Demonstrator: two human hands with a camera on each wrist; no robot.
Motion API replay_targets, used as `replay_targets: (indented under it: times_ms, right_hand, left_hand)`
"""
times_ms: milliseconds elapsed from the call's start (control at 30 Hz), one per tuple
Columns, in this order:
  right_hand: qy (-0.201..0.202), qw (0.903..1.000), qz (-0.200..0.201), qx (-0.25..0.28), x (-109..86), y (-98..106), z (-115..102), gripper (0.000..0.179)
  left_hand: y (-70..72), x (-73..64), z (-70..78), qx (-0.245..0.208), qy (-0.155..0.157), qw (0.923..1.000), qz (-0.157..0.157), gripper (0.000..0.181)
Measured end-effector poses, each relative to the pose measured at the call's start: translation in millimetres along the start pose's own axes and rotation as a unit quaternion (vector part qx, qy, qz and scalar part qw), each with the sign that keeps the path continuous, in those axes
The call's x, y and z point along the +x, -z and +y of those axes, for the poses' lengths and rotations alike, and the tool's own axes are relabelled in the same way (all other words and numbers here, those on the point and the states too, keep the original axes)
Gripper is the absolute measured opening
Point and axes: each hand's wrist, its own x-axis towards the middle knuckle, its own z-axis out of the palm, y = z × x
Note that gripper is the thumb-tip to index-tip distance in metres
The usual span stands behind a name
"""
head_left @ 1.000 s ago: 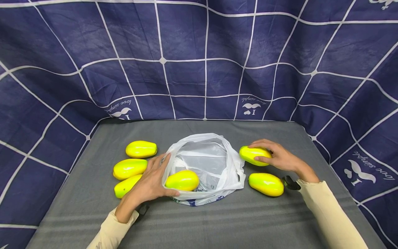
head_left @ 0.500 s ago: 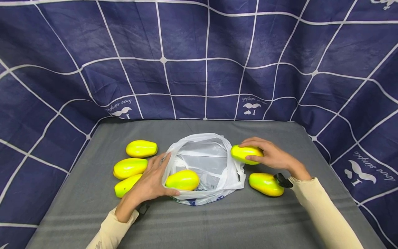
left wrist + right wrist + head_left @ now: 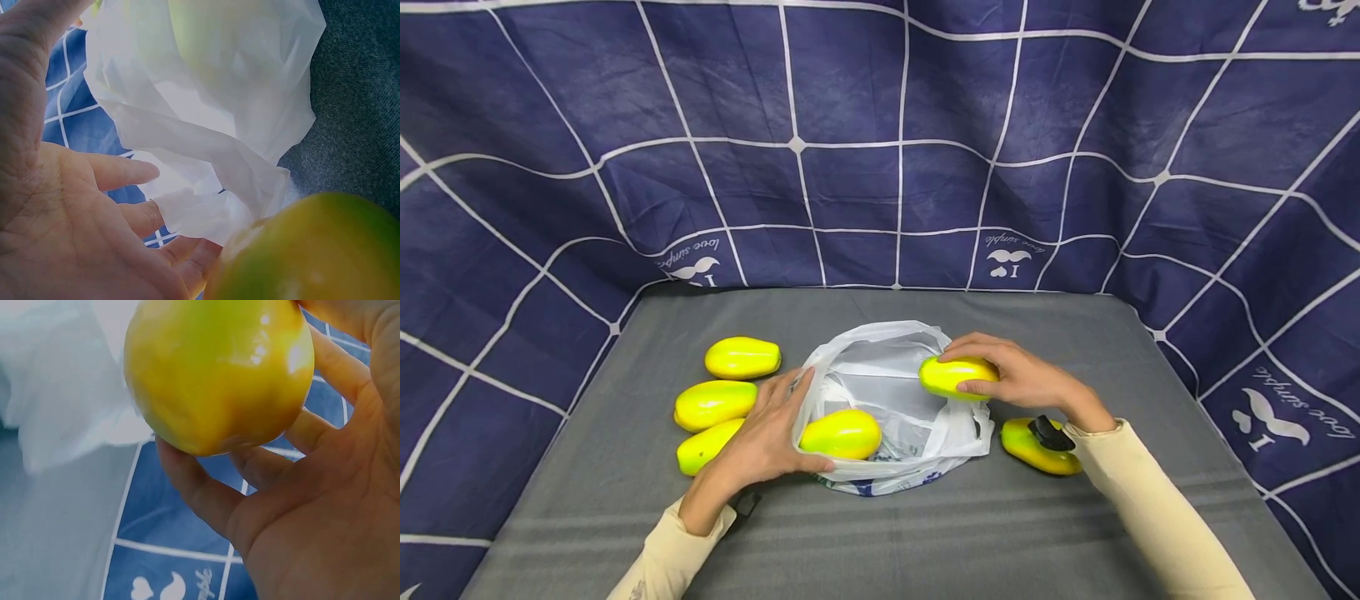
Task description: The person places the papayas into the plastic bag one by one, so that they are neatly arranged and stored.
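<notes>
My right hand (image 3: 1026, 379) grips a yellow-green papaya (image 3: 953, 377), its fingers over the top and its thumb on the near side. The papaya hangs over the right rim of a white plastic bag (image 3: 820, 354), which stands with its mouth spread wide. Inside the bag at the front left lies another papaya (image 3: 844, 434). Resting at the bag's left edge is my left hand (image 3: 763, 437), its fingers extended and spread along the rim and its thumb at the front edge. In the right wrist view, fingers curl around the held papaya (image 3: 219, 375).
Left of the bag lie three papayas: a far one (image 3: 742, 358), a middle one (image 3: 713, 405) and a near one (image 3: 703, 450) partly behind my left hand. One more papaya (image 3: 1037, 446) lies under my right wrist. A navy checked cloth (image 3: 850, 183) stands behind the grey tabletop (image 3: 880, 550).
My right hand has carried its papaya leftward, from beside the bag to over its right rim. The left hand has stayed at the bag's left edge.
</notes>
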Motion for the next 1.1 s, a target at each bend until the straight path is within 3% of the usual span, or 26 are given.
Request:
replay_targets:
  times_ms: [433,1100]
  right_hand:
    - [0.057,0.998,-0.022,-0.013,37.1,-26,-9,0.044]
    - [0.055,0.9959,-0.058,-0.043,79.7,-62,-23,0.043]
  left_hand:
    - [0.1,0.2,0.3,0.001,0.002,1.0,-0.003,0.129]
    - [-0.6,1.6,0.1,0.0,0.005,0.9999,-0.01,0.132]
